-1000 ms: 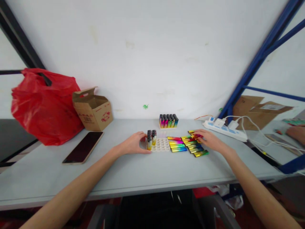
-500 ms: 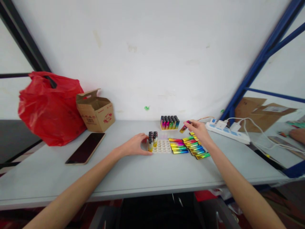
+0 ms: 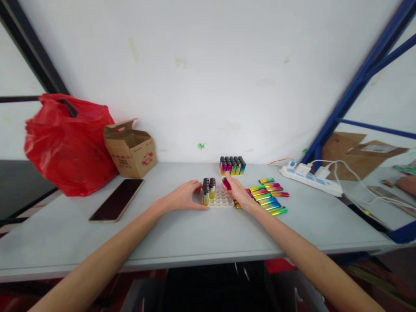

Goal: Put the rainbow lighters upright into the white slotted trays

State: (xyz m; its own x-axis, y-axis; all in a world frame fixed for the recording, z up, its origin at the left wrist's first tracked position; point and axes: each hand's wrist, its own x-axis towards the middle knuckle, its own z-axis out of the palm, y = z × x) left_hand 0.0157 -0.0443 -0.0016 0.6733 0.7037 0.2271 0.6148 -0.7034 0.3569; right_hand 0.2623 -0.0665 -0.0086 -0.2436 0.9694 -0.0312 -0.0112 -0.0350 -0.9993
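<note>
Rainbow-foil lighter (image 3: 226,183) — pinched in the right hand (image 3: 237,193), fingers closed round it — hangs over the white tray (image 3: 221,199) near the table's (image 3: 182,234) middle, long axis tilted, dark cap up-left. Slotting looks in hand; next it wants standing upright over a free hole. Left hand (image 3: 183,197), loosely curled, steadies the tray's left edge.

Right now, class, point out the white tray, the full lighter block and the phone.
white tray (image 3: 221,199), head view, on its bare holes.
full lighter block (image 3: 232,166), head view, on its middle row.
phone (image 3: 117,199), head view, on its dark screen.
</note>
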